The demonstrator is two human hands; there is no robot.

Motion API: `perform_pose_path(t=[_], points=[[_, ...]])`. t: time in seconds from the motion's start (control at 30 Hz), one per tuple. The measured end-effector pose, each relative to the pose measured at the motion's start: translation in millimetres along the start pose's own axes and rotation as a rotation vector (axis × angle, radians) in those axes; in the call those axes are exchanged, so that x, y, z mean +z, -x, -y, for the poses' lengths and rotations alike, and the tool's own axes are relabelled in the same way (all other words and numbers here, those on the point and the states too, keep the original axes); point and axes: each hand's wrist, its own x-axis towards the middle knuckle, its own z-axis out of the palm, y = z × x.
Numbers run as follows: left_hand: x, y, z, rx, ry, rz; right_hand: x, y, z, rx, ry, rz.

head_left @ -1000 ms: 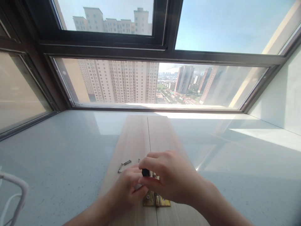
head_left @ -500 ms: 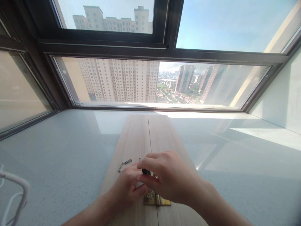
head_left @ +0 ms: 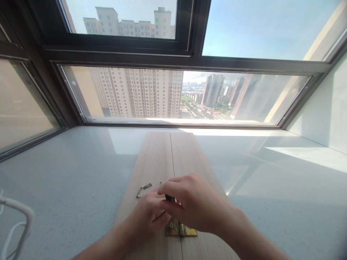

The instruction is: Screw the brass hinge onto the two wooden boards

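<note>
Two pale wooden boards (head_left: 157,155) lie side by side, and a worn brass hinge (head_left: 173,229) spans their seam. A cross-head screw sits in the hinge's left leaf. My right hand (head_left: 196,202) is closed round the black handle of a screwdriver (head_left: 170,198) above the hinge; the tool's lower part is hidden. Close against it, my left hand (head_left: 149,211) has its fingers drawn together over the hinge's upper part, and what they grip is hidden. Loose screws (head_left: 147,186) rest on the left board just beyond my left hand.
Under the boards is a speckled white sill (head_left: 81,180), with a dark window frame (head_left: 184,125) along its far side. A white curved tube (head_left: 27,213) stands at the left edge. A wall (head_left: 322,108) rises at the right.
The black handle has turned slightly within my right fingers. Both hands stay in almost the same place over the hinge.
</note>
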Motion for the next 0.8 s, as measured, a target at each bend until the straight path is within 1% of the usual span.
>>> perform_pose_path(t=[0.17,0.23,0.33,0.4,0.47,0.63,0.73,0.8], points=[[1.7,1,3,0.011,-0.022,-0.050,-2,1,4,0.045,0.007,0.009],[0.8,1,2,-0.003,0.000,-0.039,-5,3,5,0.038,-0.033,0.007],[-0.9,1,-1,-0.035,0.013,-0.008,-9,7,4,-0.026,-0.119,0.005],[-1.5,1,-2,-0.035,0.008,0.016,-9,9,2,-0.045,-0.137,0.002],[-1.3,1,-2,-0.017,-0.001,0.020,-8,9,0,-0.026,-0.121,-0.009],[-0.1,1,-1,0.026,-0.034,-0.038,-5,5,-2,0.048,-0.055,-0.026],[0.2,1,-1,0.031,-0.031,-0.009,-7,4,-1,0.089,-0.025,-0.043],[0.2,2,0,0.026,-0.022,0.001,-8,6,0,0.060,-0.065,-0.060]])
